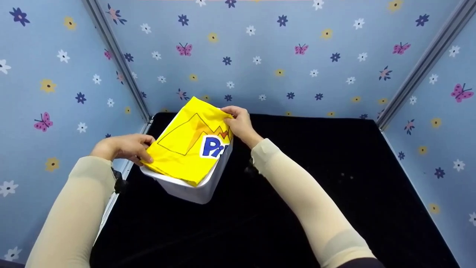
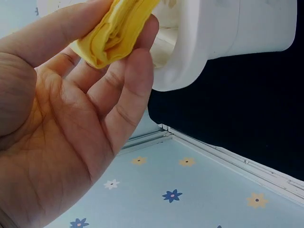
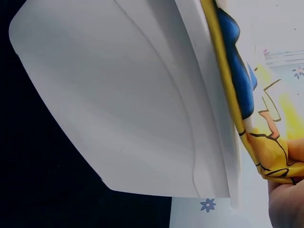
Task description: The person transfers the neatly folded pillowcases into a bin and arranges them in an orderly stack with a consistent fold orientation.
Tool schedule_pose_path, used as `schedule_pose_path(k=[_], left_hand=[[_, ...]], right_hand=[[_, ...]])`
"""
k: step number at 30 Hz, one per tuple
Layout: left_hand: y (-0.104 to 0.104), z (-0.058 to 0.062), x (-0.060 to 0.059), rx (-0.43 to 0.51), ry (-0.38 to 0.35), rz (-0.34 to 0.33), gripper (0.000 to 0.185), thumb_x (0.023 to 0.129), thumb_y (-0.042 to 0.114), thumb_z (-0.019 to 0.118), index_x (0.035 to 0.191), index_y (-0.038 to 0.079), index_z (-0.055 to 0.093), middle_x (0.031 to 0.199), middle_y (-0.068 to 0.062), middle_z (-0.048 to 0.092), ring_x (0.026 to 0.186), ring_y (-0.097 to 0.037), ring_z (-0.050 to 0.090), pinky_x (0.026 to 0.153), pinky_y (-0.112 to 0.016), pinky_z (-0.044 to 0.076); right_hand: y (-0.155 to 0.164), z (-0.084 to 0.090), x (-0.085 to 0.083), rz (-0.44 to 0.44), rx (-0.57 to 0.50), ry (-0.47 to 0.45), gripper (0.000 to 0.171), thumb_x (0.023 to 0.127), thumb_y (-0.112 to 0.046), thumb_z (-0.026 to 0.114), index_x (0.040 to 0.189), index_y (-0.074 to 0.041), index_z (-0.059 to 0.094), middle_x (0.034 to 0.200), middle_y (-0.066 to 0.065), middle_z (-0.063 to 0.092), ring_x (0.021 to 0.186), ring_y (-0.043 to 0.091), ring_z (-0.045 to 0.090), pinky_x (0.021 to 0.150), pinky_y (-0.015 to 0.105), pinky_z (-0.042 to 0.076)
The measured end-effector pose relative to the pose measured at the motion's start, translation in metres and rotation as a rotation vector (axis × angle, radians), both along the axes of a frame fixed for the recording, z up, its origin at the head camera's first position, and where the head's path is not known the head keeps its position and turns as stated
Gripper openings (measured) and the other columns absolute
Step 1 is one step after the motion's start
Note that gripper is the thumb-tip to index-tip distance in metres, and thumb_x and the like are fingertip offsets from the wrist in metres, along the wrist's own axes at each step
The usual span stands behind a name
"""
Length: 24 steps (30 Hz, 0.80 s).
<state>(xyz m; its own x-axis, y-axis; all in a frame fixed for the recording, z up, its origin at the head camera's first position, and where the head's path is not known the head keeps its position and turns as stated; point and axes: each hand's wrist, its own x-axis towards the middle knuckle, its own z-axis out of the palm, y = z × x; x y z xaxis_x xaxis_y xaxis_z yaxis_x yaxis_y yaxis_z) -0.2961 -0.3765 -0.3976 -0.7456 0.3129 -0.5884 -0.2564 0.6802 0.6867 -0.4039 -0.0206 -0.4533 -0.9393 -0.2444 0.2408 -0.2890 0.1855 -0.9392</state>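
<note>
A folded yellow cloth [image 1: 182,162] with a zigzag outline and blue "Pi" lettering lies across the mouth of a white plastic bin [image 1: 197,194]. Its exact kind cannot be told. My left hand [image 1: 127,146] pinches the near-left edge; in the left wrist view the layered folds of the yellow cloth [image 2: 114,40] sit between thumb and fingers. At the far-right corner my right hand [image 1: 241,123] grips the cloth, and the right wrist view shows the bunched yellow corner [image 3: 273,159] between thumb and finger. Most of the bin's inside is hidden under the cloth.
The bin stands on a black-covered table [image 1: 297,208], toward its left side. Blue flowered panels [image 1: 260,67] rise at the back and both sides, joined by metal corner posts [image 1: 118,56]. The left panel is close to my left hand.
</note>
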Motion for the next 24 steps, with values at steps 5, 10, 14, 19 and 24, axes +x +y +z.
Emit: schedule_pose_path(k=[5,10,14,19,24], left_hand=[[-0.002,-0.003,-0.001,0.007,0.002,0.004,0.045,0.098,0.004,0.076,0.135,0.006,0.051,0.118,-0.005,0.066,0.105,-0.017,0.067,0.094,-0.035,0.064],[-0.003,-0.007,0.000,0.022,-0.013,0.014,0.044,0.098,0.002,0.076,0.134,0.005,0.051,0.120,-0.007,0.066,0.105,-0.018,0.068,0.095,-0.036,0.064],[-0.003,-0.009,0.000,0.026,-0.030,0.016,0.042,0.098,0.000,0.074,0.132,0.004,0.050,0.118,-0.008,0.062,0.104,-0.019,0.068,0.094,-0.037,0.065],[-0.001,-0.012,-0.002,0.030,-0.042,0.014,0.039,0.099,-0.002,0.072,0.129,0.002,0.049,0.118,-0.009,0.059,0.103,-0.018,0.067,0.092,-0.036,0.065],[-0.004,-0.011,-0.001,-0.041,0.003,0.004,0.036,0.099,0.006,0.075,0.125,0.003,0.051,0.103,-0.003,0.056,0.093,-0.016,0.062,0.082,-0.031,0.062]], right_hand=[[0.000,-0.004,-0.001,0.025,0.014,-0.040,0.035,0.098,0.010,0.063,0.129,0.001,0.076,0.129,0.020,0.076,0.102,0.021,0.072,0.082,0.025,0.058],[0.001,-0.007,-0.003,0.086,0.019,-0.114,0.046,0.095,0.013,0.061,0.135,-0.003,0.073,0.136,0.016,0.074,0.106,0.020,0.070,0.083,0.025,0.059],[0.001,-0.006,-0.003,0.128,0.004,-0.150,0.054,0.090,0.018,0.058,0.138,-0.005,0.071,0.138,0.014,0.072,0.106,0.019,0.068,0.081,0.026,0.059],[0.001,-0.005,-0.004,0.154,-0.022,-0.153,0.054,0.092,0.018,0.056,0.140,-0.003,0.069,0.140,0.016,0.072,0.105,0.018,0.068,0.080,0.025,0.058],[0.006,-0.008,-0.010,0.164,0.006,-0.150,0.054,0.094,0.015,0.059,0.147,0.002,0.063,0.146,0.021,0.068,0.122,0.029,0.069,0.095,0.031,0.060]])
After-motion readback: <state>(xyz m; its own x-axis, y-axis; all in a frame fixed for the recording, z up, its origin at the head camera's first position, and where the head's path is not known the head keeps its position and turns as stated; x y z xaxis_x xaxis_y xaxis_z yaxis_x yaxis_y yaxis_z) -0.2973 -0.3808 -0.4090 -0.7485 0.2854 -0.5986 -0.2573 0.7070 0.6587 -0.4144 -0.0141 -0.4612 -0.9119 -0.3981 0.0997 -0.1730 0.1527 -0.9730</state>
